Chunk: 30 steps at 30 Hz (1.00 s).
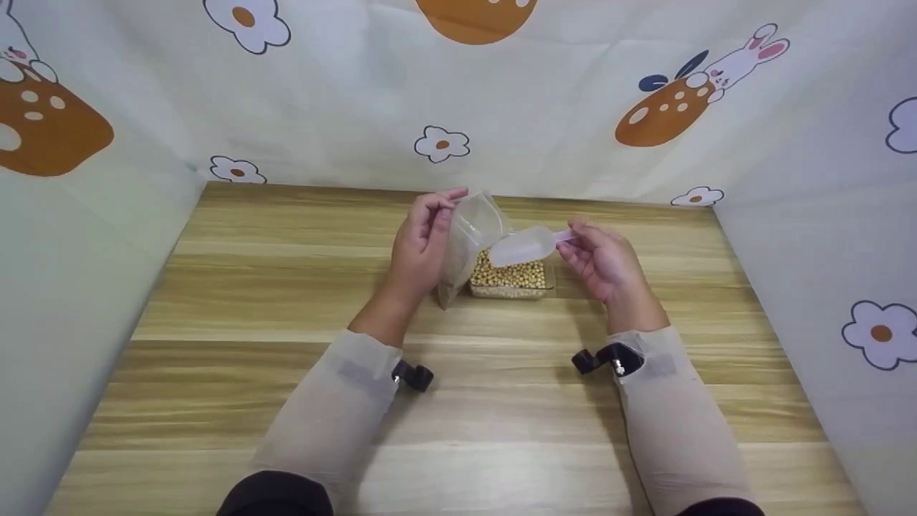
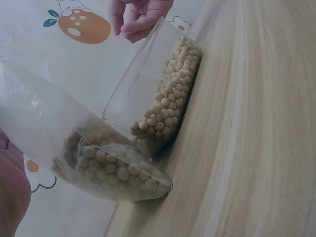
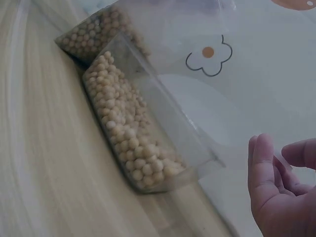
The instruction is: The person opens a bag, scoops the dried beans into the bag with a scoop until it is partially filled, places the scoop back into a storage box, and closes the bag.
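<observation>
My left hand (image 1: 419, 247) grips the upper edge of a clear plastic bag (image 1: 469, 229), which stands tilted with its lower corner on the table. Yellowish soybeans fill the bottom of the bag (image 2: 108, 165). Beside it, on the right, a clear rectangular container (image 1: 510, 292) holds more soybeans (image 3: 118, 118). Between thumb and fingers, my right hand (image 1: 607, 264) pinches the pinkish handle of a translucent scoop (image 1: 526, 245). The scoop's bowl is above the container, its tip toward the bag's mouth. Whether beans lie in the scoop I cannot tell.
Under everything is a wood-grain table (image 1: 272, 287). A cloth wall (image 1: 344, 100) printed with flowers and rabbits rises along its back edge, with plain-toned side walls left and right. Black wrist mounts (image 1: 414, 375) stick out from both sleeves.
</observation>
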Tool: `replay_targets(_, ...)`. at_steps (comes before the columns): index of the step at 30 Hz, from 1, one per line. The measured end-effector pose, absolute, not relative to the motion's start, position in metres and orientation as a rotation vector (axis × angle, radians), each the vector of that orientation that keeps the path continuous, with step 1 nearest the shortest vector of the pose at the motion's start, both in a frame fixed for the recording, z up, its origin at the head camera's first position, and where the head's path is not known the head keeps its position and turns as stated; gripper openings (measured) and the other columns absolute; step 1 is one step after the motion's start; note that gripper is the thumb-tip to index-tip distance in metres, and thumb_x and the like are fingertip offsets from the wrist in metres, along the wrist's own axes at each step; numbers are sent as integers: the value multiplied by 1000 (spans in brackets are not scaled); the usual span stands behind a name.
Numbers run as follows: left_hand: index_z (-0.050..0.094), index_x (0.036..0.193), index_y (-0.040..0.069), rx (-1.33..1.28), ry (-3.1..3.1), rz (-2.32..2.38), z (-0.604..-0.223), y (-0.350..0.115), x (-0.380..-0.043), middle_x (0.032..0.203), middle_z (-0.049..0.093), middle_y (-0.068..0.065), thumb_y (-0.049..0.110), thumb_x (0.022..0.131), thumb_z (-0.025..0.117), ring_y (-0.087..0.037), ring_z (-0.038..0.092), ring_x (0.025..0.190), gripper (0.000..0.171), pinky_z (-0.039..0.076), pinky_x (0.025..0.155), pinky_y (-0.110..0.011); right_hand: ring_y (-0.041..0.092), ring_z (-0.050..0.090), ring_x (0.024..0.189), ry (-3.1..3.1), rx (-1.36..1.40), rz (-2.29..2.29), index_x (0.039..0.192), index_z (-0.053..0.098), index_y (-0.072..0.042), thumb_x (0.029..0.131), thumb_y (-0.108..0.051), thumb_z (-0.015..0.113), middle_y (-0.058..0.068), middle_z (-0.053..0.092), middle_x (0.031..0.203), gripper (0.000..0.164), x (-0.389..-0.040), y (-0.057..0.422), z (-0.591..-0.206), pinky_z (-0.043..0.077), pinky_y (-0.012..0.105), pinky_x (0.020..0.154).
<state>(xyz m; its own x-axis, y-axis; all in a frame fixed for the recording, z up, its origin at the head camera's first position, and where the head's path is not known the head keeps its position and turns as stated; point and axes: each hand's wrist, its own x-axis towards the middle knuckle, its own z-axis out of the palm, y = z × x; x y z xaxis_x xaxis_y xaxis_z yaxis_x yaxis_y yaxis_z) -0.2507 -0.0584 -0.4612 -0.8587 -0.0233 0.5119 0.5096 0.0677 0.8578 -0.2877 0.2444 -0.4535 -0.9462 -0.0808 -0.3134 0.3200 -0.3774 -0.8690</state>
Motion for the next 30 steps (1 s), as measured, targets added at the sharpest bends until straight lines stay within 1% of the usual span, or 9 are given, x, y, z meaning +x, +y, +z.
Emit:
replay_targets(4,56,121,0,-490,-1950,-1847,-461,-57,-250,147,68,-3,20,116,46,-15,60,142,23,45,124,-35,15,75,75,1584,387,-2378,109,74,-6,106,-13,67,8,78,91,11,-288,246,-462,65,22,76)
replay_targets(8,55,120,-5,-512,-1919,-1854,-461,-57,-251,146,69,-7,18,115,46,-16,61,141,25,47,123,-36,15,74,75,1585,419,-2368,107,76,-6,105,-12,67,7,77,90,11,-289,244,-468,65,23,76)
replay_targets(12,55,120,-4,-514,-1915,-1860,-460,-56,-250,146,69,-7,17,115,46,-16,61,141,24,47,123,-35,15,73,76,1591,430,-2363,102,76,-5,103,-9,69,7,77,89,8,-289,242,-472,65,23,77)
replay_targets(15,55,121,-3,-513,-1922,-1864,-460,-56,-250,146,68,-5,18,115,46,-16,61,141,24,47,123,-35,14,73,76,1622,458,-2344,103,77,-6,101,-8,71,6,77,89,6,-290,242,-476,65,22,77)
replay_targets(17,55,122,-2,-512,-1928,-1863,-460,-57,-250,147,68,-4,19,115,46,-16,61,142,24,46,124,-35,14,73,76,1640,470,-2326,107,75,-4,100,-7,72,5,78,90,8,-291,243,-478,64,22,77)
replay_targets(23,55,123,-2,-506,-1944,-1851,-461,-57,-251,148,67,-3,20,116,45,-15,60,143,25,46,124,-35,15,74,78,1610,466,-2314,123,67,1,101,-3,70,6,78,92,23,-292,243,-481,64,22,79)
replay_targets(29,56,122,3,-502,-1937,-1849,-462,-57,-251,147,68,-3,19,116,45,-15,60,142,21,46,124,-34,16,75,78,1576,488,-2343,117,72,0,101,-6,72,8,79,92,17,-294,244,-480,65,24,80)
replay_targets(30,56,122,3,-501,-1934,-1852,-461,-57,-251,147,68,-3,20,116,46,-15,60,142,20,46,124,-34,16,75,79,1568,493,-2350,118,71,1,101,-7,73,8,80,93,19,-294,245,-479,65,24,80)
